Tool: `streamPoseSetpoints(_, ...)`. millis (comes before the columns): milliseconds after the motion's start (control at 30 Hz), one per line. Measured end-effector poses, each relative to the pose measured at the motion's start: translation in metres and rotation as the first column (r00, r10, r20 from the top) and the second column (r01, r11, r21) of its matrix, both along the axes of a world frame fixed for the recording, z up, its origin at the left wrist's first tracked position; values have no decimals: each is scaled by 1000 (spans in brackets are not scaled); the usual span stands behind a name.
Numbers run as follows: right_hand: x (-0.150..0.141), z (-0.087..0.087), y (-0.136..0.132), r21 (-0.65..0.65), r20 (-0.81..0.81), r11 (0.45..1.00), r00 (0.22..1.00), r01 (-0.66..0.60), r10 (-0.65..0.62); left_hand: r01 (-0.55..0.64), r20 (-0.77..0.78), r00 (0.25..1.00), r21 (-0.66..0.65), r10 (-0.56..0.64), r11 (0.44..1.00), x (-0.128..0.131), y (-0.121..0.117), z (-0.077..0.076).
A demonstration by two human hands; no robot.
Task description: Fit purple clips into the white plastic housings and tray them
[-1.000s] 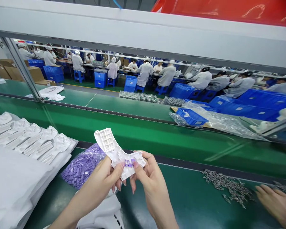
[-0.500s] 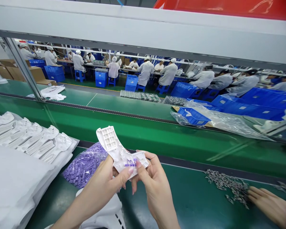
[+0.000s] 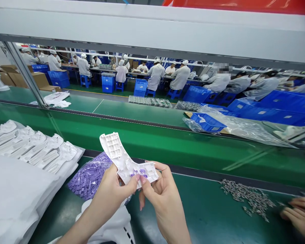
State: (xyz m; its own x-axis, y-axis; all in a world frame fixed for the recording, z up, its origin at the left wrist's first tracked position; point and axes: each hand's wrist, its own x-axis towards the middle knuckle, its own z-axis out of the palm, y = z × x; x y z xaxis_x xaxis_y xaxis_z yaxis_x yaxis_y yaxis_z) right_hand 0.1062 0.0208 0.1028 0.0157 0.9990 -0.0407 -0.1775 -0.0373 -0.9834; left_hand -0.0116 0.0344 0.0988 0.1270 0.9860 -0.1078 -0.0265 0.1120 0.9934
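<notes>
From here, the left hand (image 3: 114,185) and right hand (image 3: 159,190) both hold the white part (image 3: 124,159) at twelve o'clock above the worktop (image 3: 198,210), thumbs (image 3: 145,184) maybe pushing in its purple bits (image 3: 143,171), so next I'd say it needs a firm, even press.

Wht beam (image 3: 152,30) up top, grn bench (image 3: 117,110), blu stools (image 3: 85,81) bkgd

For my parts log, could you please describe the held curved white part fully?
The curved white plastic-looking part tilts above the green worktop, gridded end up and leftward. Ribs mark its visible face; a small purple plastic-looking piece sits in its lower half. The left hand and right hand hold it, fingers at the purple piece.
</notes>
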Motion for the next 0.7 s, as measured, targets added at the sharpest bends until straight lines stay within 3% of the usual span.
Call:
streamPoseSetpoints(300,10,9,-1,-57,-95,990,988,-127,121,-48,58,997,-94,54,994,0,-4,5)
streamPoseSetpoints(467,12,4,2,-95,-127,987,985,-130,118,-66,-37,997,-23,66,998,-1,-5,2)
streamPoseSetpoints(700,10,2,3,-79,-133,991,986,-113,102,-27,6,1000,-34,27,999,-4,-3,3)
